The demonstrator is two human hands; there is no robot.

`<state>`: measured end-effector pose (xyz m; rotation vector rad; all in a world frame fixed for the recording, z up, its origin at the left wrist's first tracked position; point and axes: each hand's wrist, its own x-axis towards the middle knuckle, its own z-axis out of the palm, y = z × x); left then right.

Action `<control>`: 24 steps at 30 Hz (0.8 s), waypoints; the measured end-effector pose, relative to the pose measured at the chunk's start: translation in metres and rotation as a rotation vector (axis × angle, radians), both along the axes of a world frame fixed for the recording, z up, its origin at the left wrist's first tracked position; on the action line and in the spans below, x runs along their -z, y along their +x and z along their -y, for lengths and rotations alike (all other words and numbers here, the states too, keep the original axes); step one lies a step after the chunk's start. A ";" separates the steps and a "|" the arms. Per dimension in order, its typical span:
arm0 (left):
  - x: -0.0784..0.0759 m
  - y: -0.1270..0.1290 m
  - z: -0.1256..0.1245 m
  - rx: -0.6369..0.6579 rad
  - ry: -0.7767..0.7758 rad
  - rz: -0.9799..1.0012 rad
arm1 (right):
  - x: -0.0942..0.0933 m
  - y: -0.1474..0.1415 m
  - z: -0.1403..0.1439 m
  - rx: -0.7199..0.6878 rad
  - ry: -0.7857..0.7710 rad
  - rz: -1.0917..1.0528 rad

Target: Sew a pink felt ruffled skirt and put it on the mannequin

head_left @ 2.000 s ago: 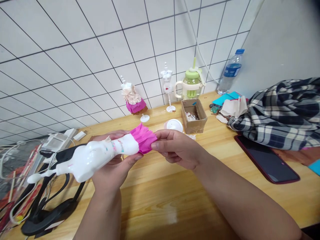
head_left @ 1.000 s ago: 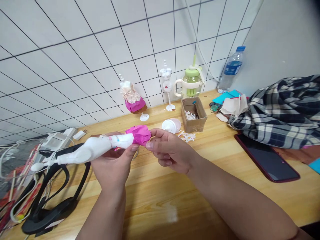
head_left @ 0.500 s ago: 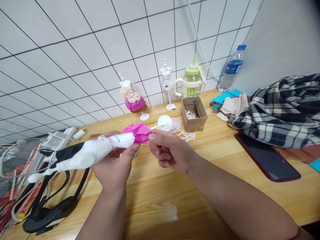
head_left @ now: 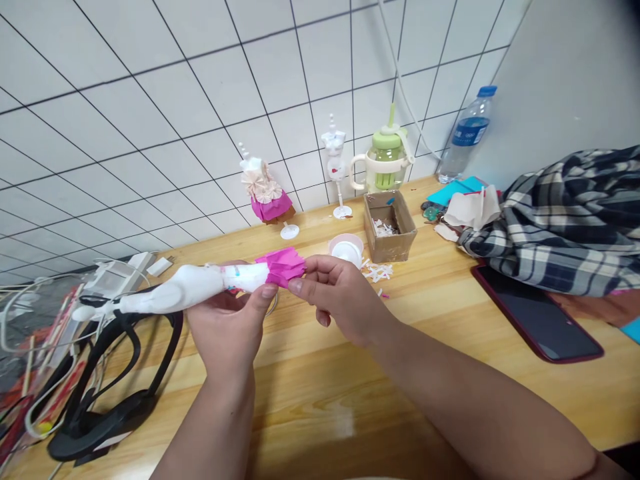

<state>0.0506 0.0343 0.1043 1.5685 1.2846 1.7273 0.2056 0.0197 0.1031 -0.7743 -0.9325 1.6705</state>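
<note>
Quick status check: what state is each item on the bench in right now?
White mannequin: held sideways in left hand.
Pink paper skirt: on mannequin, pinched by right hand.
Cardboard box: open, scraps inside.
Water bottle: capped, upright.
Phone: screen dark.

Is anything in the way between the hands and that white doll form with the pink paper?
Nothing visible: the left hand holds the white doll form directly, and the right hand pinches the pink paper at its end.

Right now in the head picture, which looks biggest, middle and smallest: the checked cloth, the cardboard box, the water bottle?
1. Checked cloth, biggest by far.
2. Cardboard box.
3. Water bottle, smallest, though it stands farthest back, so it is close with the box.
</note>
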 end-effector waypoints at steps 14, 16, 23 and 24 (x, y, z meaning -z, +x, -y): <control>-0.004 0.001 0.004 0.053 -0.051 0.030 | -0.007 0.007 -0.003 -0.024 -0.098 -0.073; -0.004 0.001 0.004 0.082 -0.055 0.046 | -0.006 0.006 -0.003 0.028 -0.082 -0.018; -0.008 -0.017 0.000 0.154 -0.074 0.012 | -0.007 0.023 -0.005 0.389 0.352 0.573; -0.009 -0.020 0.000 0.167 -0.082 -0.002 | -0.007 0.027 -0.005 0.438 0.476 0.731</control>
